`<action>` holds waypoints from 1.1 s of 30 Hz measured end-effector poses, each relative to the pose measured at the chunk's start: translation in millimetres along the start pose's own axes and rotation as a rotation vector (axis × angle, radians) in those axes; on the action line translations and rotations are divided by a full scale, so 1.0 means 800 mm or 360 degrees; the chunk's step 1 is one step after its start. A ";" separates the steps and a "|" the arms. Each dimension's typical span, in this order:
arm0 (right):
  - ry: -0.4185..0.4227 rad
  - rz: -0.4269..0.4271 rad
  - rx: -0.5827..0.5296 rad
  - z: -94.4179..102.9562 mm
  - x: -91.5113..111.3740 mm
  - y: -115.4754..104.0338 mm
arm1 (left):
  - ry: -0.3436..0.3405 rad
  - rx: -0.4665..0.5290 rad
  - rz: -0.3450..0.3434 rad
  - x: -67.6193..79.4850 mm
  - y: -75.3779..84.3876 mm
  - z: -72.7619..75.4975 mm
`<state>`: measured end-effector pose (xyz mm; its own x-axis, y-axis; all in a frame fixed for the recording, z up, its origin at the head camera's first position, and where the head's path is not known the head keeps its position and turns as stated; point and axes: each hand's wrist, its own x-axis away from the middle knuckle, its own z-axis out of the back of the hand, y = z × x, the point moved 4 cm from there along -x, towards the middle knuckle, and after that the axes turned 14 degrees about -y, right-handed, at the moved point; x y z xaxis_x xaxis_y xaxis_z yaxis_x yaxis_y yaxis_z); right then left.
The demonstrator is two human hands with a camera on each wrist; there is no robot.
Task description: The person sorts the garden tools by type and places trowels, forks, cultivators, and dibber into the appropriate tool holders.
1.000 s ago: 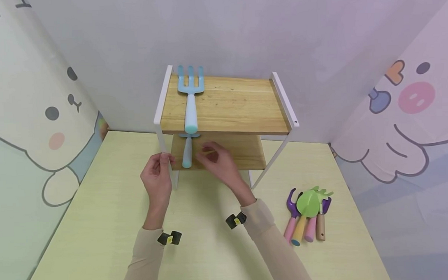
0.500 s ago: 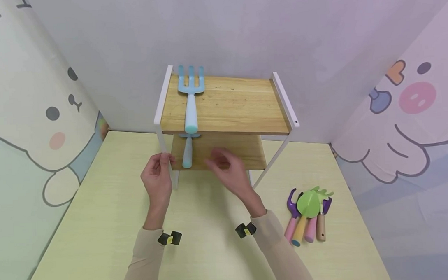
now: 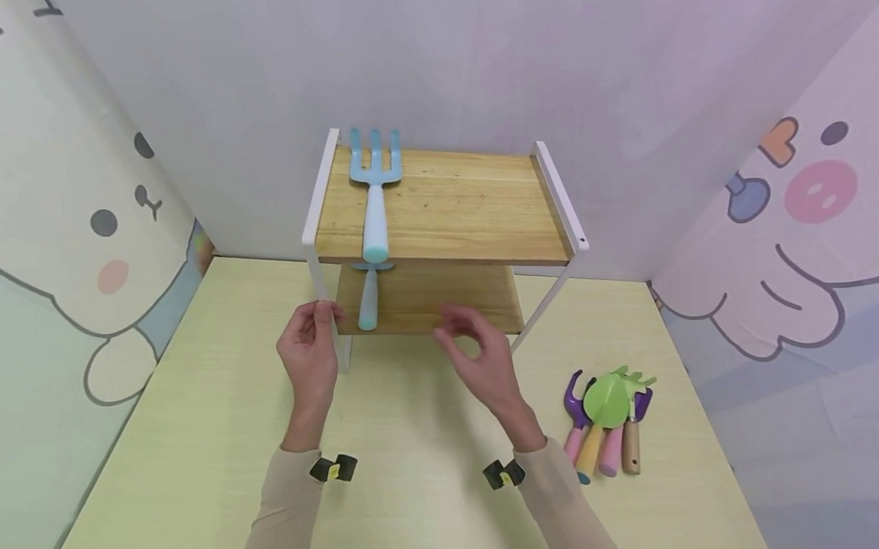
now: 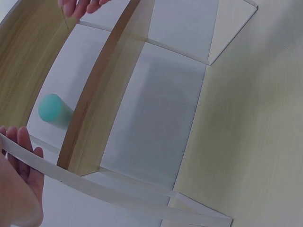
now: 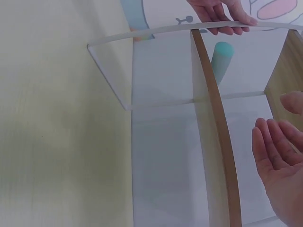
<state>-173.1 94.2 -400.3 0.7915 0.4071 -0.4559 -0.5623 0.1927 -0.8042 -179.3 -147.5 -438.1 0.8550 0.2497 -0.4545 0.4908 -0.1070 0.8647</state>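
Note:
My left hand point(image 3: 309, 335) holds the white front-left post point(image 5: 161, 30) of a two-tier wooden shelf rack, thumb on one side and fingers on the other. My right hand point(image 3: 482, 358) is in front of the lower shelf point(image 3: 447, 294), fingers loosely curved and nothing between them. A light blue hand fork point(image 3: 375, 204) lies on the upper shelf point(image 3: 473, 201) at its left, tines toward the wall. Below it, a second blue tool point(image 3: 368, 301) lies at the left of the lower shelf. The upper shelf hides most of its head; both wrist views show its teal handle end point(image 4: 49, 109).
On the pale table point(image 3: 220, 444) to the right lies a pile of garden tools: a green trowel point(image 3: 606, 402) on top, a purple-headed tool point(image 3: 575, 403), and a wooden-handled one point(image 3: 631, 449). A grey-white wall point(image 3: 439, 64) rises close behind the rack, with cartoon-printed panels on both sides.
My right hand has drawn away from the lower blue tool, to the right and toward me, its fingers parting slightly. The left hand stays on the post, and both blue tools stay put.

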 end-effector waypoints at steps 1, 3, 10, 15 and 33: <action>0.0016 0.0019 -0.0001 0.002 0.003 0.000 | -0.0002 0.0002 -0.0001 0.000 0.000 0.000; 0.0039 0.0052 0.0001 0.004 0.010 0.006 | -0.0003 0.0003 -0.0002 0.000 0.000 0.000; 0.0097 0.0121 0.0005 0.013 0.037 0.037 | 0.0002 -0.0016 0.0012 0.001 -0.001 0.001; 0.0129 0.0149 0.0038 0.022 0.058 0.041 | -0.0005 -0.0015 0.0012 0.001 -0.002 0.001; 0.0281 0.0054 0.0141 0.054 0.115 0.020 | -0.0014 0.0015 -0.0004 0.000 -0.002 0.001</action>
<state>-119.5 173.5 -438.9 0.7970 0.2531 -0.5483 -0.6021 0.2626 -0.7540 -179.7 -147.8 -439.9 0.8553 0.2414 -0.4585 0.4944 -0.1156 0.8615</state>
